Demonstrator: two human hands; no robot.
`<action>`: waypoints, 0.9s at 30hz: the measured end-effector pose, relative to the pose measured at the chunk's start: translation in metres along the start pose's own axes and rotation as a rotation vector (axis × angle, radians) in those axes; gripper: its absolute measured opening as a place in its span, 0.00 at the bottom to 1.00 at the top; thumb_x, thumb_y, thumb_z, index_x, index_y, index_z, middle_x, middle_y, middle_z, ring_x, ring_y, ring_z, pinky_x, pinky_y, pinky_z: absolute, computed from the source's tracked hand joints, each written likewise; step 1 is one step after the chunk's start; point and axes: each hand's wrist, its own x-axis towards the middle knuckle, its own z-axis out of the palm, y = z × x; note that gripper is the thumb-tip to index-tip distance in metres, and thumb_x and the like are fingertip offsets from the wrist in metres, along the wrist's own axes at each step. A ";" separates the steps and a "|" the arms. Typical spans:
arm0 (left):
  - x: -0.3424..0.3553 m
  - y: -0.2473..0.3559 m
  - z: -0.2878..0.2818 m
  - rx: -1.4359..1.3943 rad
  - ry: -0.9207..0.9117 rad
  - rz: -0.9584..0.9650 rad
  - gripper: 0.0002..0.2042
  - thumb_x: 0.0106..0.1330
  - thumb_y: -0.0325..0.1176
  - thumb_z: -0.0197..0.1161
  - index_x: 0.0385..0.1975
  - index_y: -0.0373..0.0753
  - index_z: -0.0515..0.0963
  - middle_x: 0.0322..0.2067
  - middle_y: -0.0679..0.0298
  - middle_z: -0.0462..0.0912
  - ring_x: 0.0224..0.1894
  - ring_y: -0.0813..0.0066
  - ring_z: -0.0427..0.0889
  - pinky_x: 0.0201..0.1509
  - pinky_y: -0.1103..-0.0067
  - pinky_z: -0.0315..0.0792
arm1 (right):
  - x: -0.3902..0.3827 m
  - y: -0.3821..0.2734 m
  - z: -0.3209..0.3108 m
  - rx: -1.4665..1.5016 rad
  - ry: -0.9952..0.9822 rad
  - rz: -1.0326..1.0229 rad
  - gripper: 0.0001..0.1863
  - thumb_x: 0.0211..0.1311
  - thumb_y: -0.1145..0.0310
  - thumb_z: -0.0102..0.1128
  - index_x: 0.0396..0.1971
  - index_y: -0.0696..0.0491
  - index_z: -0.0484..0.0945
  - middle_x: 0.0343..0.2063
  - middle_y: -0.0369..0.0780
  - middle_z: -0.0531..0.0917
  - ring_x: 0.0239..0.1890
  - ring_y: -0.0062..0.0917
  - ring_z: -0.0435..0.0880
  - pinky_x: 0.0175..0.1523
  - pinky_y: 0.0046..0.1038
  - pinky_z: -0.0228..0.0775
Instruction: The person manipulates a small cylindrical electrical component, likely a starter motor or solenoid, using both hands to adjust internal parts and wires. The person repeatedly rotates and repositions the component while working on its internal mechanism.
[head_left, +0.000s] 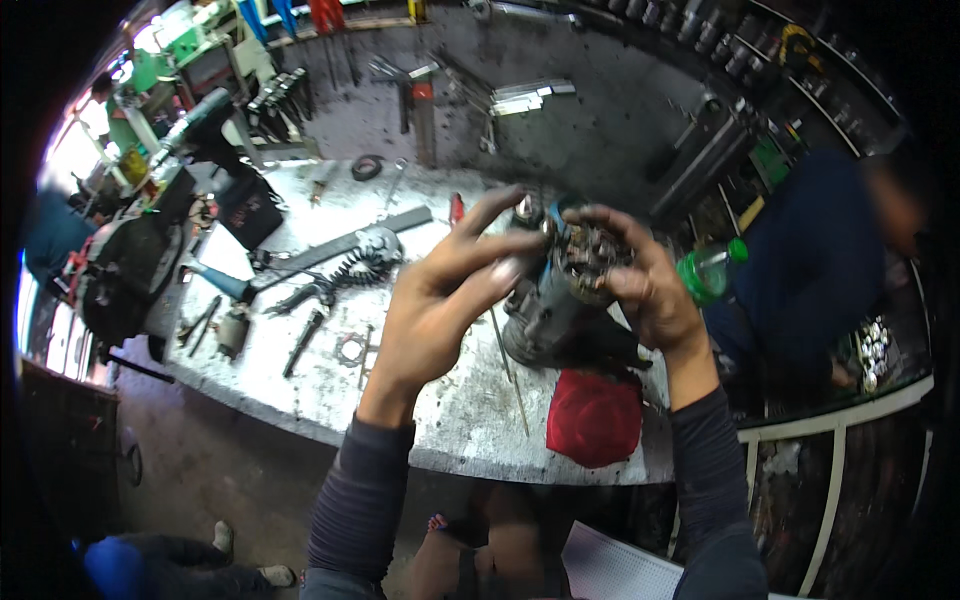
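Note:
A dark metal engine assembly stands on the workbench, with exposed metal workings and a bit of blue on its upper part. My right hand grips this upper part, thumb at the front, fingers over the top. My left hand is at its left with fingers apart and blurred tips close to small metal pieces; whether they touch is unclear. A red cloth lies in front of the assembly, and a thin rod beside it.
The grey bench holds a coil-spring part, tools and a black container. A green bottle is at right. A co-worker in dark blue is close on the right; other people's legs show lower left. Tools hang behind.

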 end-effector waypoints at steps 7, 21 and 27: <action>-0.249 0.043 -0.068 -0.170 0.689 -0.552 0.22 0.76 0.43 0.64 0.54 0.27 0.82 0.51 0.50 0.89 0.53 0.60 0.89 0.58 0.67 0.82 | -0.118 -0.004 -0.030 0.598 0.023 0.022 0.37 0.71 0.44 0.65 0.63 0.65 0.76 0.56 0.55 0.82 0.56 0.45 0.84 0.57 0.45 0.80; -0.427 -0.045 -0.116 0.418 0.021 -1.758 0.22 0.80 0.43 0.58 0.55 0.28 0.86 0.46 0.50 0.91 0.42 0.58 0.90 0.42 0.68 0.85 | -0.328 0.157 0.058 -0.657 -0.246 0.990 0.18 0.77 0.54 0.60 0.46 0.51 0.91 0.34 0.54 0.89 0.37 0.53 0.87 0.47 0.39 0.79; -0.213 0.009 -0.223 0.209 0.007 -1.168 0.16 0.79 0.37 0.59 0.46 0.29 0.88 0.33 0.61 0.92 0.25 0.76 0.87 0.32 0.77 0.82 | -0.102 0.113 0.159 -0.563 0.017 0.399 0.11 0.67 0.67 0.73 0.41 0.59 0.89 0.35 0.45 0.91 0.36 0.30 0.91 0.44 0.31 0.80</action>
